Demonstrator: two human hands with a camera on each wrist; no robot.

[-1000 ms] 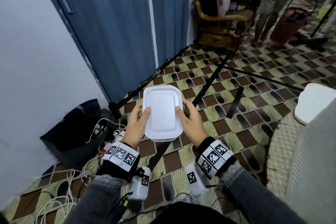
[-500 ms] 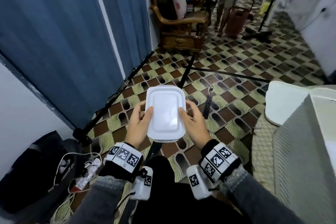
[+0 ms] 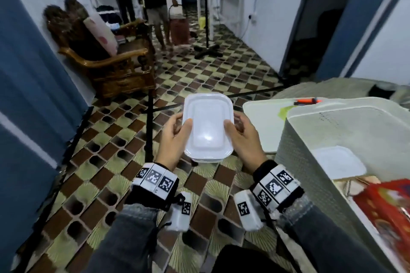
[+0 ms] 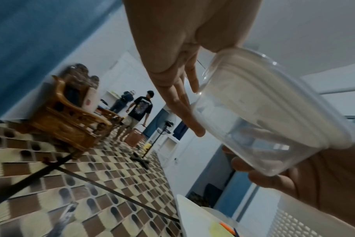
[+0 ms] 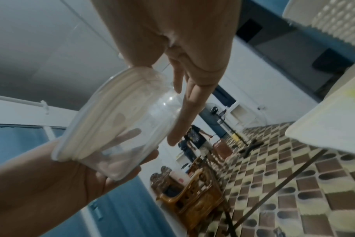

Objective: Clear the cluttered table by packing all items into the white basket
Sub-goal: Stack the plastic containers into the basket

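Both hands hold a clear plastic container with a white lid [image 3: 208,127] level over the floor, left of the white basket [image 3: 310,121]. My left hand [image 3: 177,132] has its thumb on the lid and fingers under the left side. My right hand [image 3: 240,132] mirrors it on the right side. In the left wrist view the left hand's fingers [image 4: 180,102] lie along the container [image 4: 253,112]. The right wrist view shows the container [image 5: 121,125] pinched the same way. Inside the basket lie another white-lidded container [image 3: 337,163] and a red package [image 3: 386,208].
A white tray [image 3: 261,117] lies beyond the basket, with an orange marker [image 3: 307,101] behind it. A black tripod leg [image 3: 149,131] crosses the patterned floor below my hands. A wooden armchair [image 3: 115,66] stands at the left, with people and a fan stand farther back.
The head view has swung right, bringing the basket, the tray and the marker into sight. Both hands keep the same hold on the container, now close beside the basket's left wall.
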